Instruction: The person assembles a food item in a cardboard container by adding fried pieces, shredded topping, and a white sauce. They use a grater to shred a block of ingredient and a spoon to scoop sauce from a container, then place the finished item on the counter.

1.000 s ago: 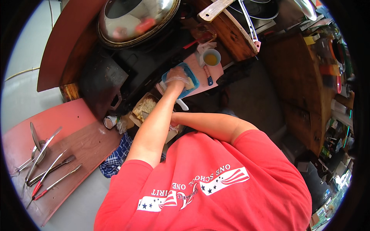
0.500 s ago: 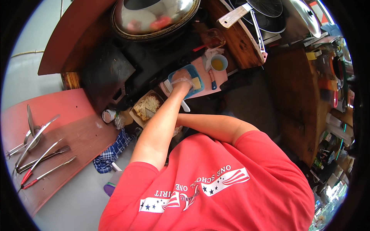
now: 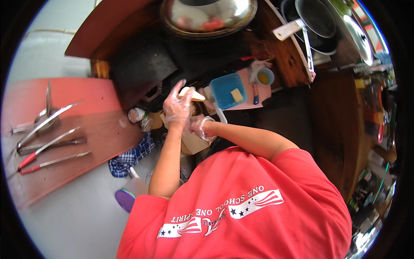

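Observation:
My left hand [image 3: 177,107], in a clear plastic glove, is closed on a pale piece of cheese [image 3: 196,96] above the paper food box [image 3: 195,143]. Also gloved, my right hand [image 3: 200,126] has its fingers curled at the right edge of that box. The food inside the box is mostly hidden under my hands. A blue plastic tub [image 3: 216,82] lies beyond them to the right, with a pale yellow block of cheese [image 3: 236,95] in it.
A cup of yellow liquid [image 3: 265,77] and a blue-handled knife [image 3: 255,96] are on the pink board [image 3: 246,77]. Beyond stands a large domed metal lid [image 3: 211,17]. Tongs [image 3: 49,149] lie on the red table at left, near a checked cloth [image 3: 129,157].
My left hand has come out of the blue tub, back over the food box, with a piece of cheese in it. My right hand now shows. The view has shifted slightly.

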Tool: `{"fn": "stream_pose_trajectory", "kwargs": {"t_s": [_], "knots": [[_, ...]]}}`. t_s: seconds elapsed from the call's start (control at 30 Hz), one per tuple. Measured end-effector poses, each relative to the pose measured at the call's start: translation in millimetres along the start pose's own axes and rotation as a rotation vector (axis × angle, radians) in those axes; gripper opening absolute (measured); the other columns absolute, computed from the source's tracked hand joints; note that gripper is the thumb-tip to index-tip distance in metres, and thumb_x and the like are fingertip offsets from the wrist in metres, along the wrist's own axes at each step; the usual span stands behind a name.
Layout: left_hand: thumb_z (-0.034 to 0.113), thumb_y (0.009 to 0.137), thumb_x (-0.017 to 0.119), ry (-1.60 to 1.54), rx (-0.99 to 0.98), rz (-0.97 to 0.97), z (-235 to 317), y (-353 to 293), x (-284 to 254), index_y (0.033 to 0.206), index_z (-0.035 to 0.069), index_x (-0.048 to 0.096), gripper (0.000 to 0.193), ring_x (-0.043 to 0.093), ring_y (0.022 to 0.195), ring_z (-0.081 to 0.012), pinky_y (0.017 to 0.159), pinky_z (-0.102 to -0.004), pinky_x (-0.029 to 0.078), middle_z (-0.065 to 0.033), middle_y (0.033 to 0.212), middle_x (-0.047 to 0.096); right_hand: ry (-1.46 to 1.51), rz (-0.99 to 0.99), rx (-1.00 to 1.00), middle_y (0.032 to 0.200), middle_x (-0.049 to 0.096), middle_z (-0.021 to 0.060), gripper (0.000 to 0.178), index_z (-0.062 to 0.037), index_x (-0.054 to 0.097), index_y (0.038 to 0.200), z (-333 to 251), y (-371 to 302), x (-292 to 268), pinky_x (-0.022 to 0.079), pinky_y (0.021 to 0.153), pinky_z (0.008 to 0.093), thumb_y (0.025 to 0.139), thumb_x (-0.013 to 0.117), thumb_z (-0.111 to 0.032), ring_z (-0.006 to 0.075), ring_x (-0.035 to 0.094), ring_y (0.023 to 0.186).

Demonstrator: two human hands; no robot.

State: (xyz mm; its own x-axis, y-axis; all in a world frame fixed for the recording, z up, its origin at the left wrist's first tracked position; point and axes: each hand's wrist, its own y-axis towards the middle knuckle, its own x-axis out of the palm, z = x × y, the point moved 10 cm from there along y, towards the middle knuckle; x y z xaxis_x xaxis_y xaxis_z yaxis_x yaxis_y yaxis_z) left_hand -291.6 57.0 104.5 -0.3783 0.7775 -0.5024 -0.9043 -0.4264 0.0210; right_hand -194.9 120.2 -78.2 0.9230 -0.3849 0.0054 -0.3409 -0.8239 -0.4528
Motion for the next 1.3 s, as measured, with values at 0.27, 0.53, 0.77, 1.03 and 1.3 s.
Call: {"fn": "stream_pose_trajectory", "kwargs": {"t_s": [0.27, 0.53, 0.77, 1.03, 1.3], "knots": [[0.019, 0.096, 0.075, -0.249, -0.578, 0.195, -162.3, -100.8, -66.0, 0.117, 0.0, 0.065, 0.03, 0.068, 0.073, -0.0157, 0.066, -0.0296, 0.057, -0.009, 0.103, 0.07, -0.312, -0.124, -0.14, 0.09, 0.068, 0.0138, 0.025, -0.0076, 0.071, 0.111, -39.9, 1.9, 11.9, 0.051, 0.076, 0.0381, 0.089, 0.064, -0.017, 0.027, 0.067, 0.088], [0.028, 0.098, 0.07, 0.188, -0.387, 0.249, -132.3, -103.6, -85.8, 0.131, -0.003, 0.063, 0.046, 0.065, 0.124, -0.0334, 0.103, -0.0405, 0.05, -0.0235, 0.131, 0.068, -0.133, 0.057, 0.042, 0.096, 0.071, 0.0281, 0.034, 0.0065, 0.067, 0.106, -64.0, -4.2, 12.6, 0.055, 0.084, 0.0485, 0.086, 0.065, -0.021, 0.0441, 0.069, 0.094], [0.023, 0.1, 0.062, 0.236, -0.355, 0.239, -116.5, -110.1, -84.2, 0.118, -0.002, 0.067, 0.031, 0.072, 0.098, -0.0395, 0.088, -0.0432, 0.054, -0.026, 0.105, 0.073, -0.518, -0.105, -0.103, 0.102, 0.07, 0.0342, 0.051, 0.0103, 0.055, 0.122, -92.1, -0.8, 35.5, 0.055, 0.09, 0.0485, 0.082, 0.07, -0.016, 0.0484, 0.068, 0.101], [0.022, 0.1, 0.055, 0.266, -0.438, 0.363, -134.9, -82.4, -87.6, 0.118, -0.005, 0.065, 0.034, 0.069, 0.103, -0.0433, 0.091, -0.0469, 0.053, -0.0276, 0.108, 0.072, -0.658, -0.096, -0.058, 0.098, 0.072, 0.0314, 0.026, 0.0061, 0.073, 0.098, -122.6, -5.6, 13.8, 0.058, 0.085, 0.0471, 0.083, 0.063, -0.013, 0.0451, 0.072, 0.096], [0.021, 0.096, 0.059, 0.307, -0.565, 0.273, -149.0, -62.8, -92.3, 0.13, -0.005, 0.062, 0.042, 0.064, 0.119, -0.0454, 0.104, -0.0467, 0.049, -0.0311, 0.124, 0.068, -0.94, -0.236, -0.192, 0.093, 0.071, 0.0307, 0.024, 0.0071, 0.072, 0.088, -130.4, -6.6, 32.2, 0.059, 0.08, 0.0448, 0.078, 0.064, -0.013, 0.0421, 0.073, 0.089]]}}
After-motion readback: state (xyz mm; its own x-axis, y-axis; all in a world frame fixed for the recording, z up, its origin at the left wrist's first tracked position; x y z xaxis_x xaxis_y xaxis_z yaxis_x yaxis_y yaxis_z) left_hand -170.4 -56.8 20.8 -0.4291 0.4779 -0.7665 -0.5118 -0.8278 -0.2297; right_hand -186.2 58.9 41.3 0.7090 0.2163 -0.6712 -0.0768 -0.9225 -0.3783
